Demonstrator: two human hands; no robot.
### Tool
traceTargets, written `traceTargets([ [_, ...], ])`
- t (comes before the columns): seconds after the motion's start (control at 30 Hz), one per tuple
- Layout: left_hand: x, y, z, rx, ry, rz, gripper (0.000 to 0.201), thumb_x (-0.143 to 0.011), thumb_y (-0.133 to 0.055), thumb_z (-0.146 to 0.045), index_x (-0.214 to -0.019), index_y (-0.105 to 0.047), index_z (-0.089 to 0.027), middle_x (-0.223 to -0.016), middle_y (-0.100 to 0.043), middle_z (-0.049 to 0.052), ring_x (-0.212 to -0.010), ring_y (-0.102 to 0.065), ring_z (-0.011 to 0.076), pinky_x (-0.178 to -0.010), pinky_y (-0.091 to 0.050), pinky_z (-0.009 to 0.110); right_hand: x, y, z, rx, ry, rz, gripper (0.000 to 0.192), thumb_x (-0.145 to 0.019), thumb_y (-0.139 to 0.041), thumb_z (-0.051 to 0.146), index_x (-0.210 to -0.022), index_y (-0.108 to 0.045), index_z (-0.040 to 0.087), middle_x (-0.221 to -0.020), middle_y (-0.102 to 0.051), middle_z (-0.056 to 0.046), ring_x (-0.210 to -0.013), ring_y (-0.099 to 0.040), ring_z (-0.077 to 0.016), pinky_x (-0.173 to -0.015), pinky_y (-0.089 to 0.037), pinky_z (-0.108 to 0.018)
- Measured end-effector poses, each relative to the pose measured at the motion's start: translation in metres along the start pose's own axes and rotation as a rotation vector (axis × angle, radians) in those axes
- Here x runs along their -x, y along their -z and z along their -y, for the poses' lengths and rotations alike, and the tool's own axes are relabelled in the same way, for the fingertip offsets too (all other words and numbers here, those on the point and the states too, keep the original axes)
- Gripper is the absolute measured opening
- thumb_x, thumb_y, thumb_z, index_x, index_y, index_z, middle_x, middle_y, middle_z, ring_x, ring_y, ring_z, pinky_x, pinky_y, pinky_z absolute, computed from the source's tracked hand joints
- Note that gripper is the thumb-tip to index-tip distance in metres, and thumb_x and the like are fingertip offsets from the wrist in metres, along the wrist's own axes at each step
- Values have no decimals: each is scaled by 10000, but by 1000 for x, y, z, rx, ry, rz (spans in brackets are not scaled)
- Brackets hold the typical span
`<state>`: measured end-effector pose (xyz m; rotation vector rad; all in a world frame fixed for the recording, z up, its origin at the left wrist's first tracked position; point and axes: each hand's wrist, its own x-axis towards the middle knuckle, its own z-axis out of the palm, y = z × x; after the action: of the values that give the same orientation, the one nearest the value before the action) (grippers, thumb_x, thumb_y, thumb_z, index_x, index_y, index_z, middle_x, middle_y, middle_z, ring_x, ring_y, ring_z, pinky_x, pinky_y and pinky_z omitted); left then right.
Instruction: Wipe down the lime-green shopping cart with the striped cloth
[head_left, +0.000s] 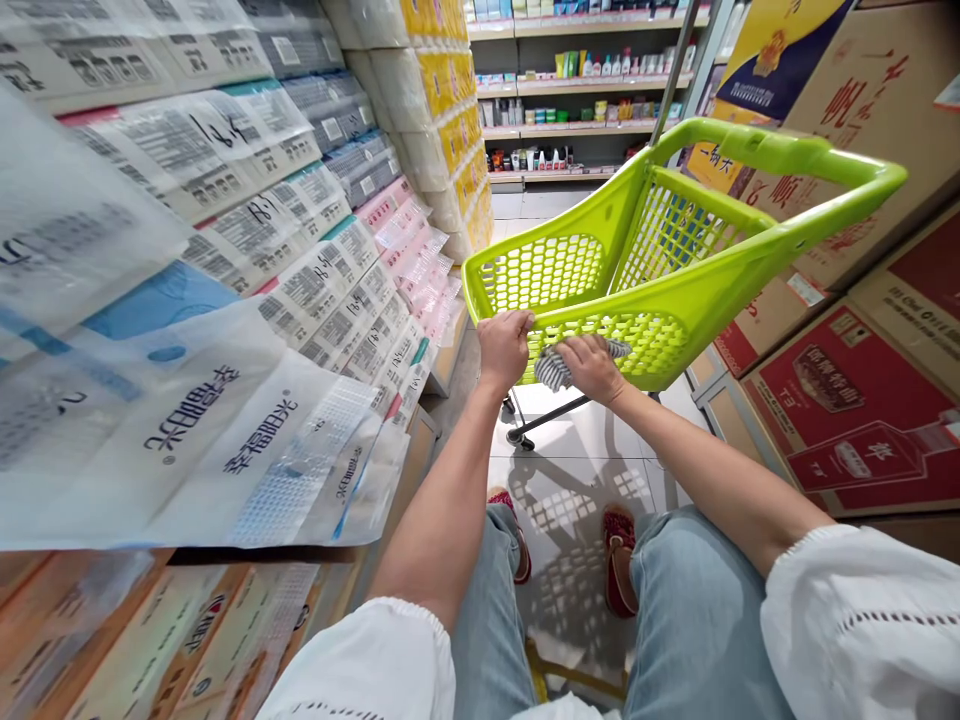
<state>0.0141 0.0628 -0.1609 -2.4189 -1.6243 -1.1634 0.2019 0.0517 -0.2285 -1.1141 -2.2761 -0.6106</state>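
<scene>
Cart (712, 280): green basket on wheels, standing in an aisle directly before the seated person, its handle (757, 145) toward the upper right and its perforated near side facing the knees. Left grip (504, 350): a bare hand clenched over the rim of the near side, toward the cart's left end. Right grip (592, 368): a bare hand grasping a grey-and-white striped cloth (553, 370), parts of which emerge on both sides of the fingers; cloth and hand lie at the perforated side, just right of the left grip. Whether the cloth touches the plastic along its whole length cannot be told. A caster (523, 441) below the basket rests on the tiled floor (577, 430), where a lattice shadow falls between two red shoes (619, 560). Jeans (697, 620) and white sleeves (375, 660) enter from below. At left, wrapped packs (247, 215) are stacked in rows, several bearing handwritten figures; yellow-printed packs (448, 95) form a column beyond them. At right, red cartons (847, 400) lie below brown ones (847, 110). Background: shelves (592, 131) of bottles and jars.
</scene>
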Motion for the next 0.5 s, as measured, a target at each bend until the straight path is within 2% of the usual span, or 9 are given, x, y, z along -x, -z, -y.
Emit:
traceTargets([
  [0.1,1,0,0,-5,0,-2,235,-909,-404,-206,-921,-636,-237,-959,-699,24,-915,-602,179,-801,-341,327,-24,28,-11,-19,-133,-110,375,-895,-443,313,-1228,-538,169,-1212,-545,-133,-1100,-447,-267,-962,-293,-402],
  [0.17,1,-1,-1,-13,-5,-1,228,-904,-409,-199,-910,-633,-238,-941,-699,18,-903,-602,176,-795,-338,327,-30,37,-13,-28,-182,-151,410,-883,-452,324,-1254,-516,162,-1232,-525,-140,-1123,-435,-276,-976,-286,-413],
  [0.27,2,-2,-1,-21,-16,-6,223,-911,-405,-209,-916,-626,-238,-956,-699,15,-905,-604,175,-796,-336,330,-23,27,-8,-37,-170,-126,361,-891,-427,277,-1213,-547,167,-1212,-546,-130,-1095,-449,-260,-959,-298,-396],
  [0.4,1,-1,0,-33,-2,-3,242,-928,-380,-235,-938,-622,-241,-979,-697,31,-929,-601,184,-803,-337,334,3,1,0,-34,-60,37,318,-900,-411,230,-1159,-591,189,-1137,-600,-111,-1001,-483,-234,-917,-317,-377],
  [0.5,1,0,-2,-44,3,-1,240,-927,-381,-241,-921,-621,-241,-937,-693,33,-914,-594,194,-778,-329,338,15,2,-3,-58,-6,78,335,-867,-473,260,-1170,-587,176,-1145,-597,-115,-991,-486,-240,-904,-334,-372],
])
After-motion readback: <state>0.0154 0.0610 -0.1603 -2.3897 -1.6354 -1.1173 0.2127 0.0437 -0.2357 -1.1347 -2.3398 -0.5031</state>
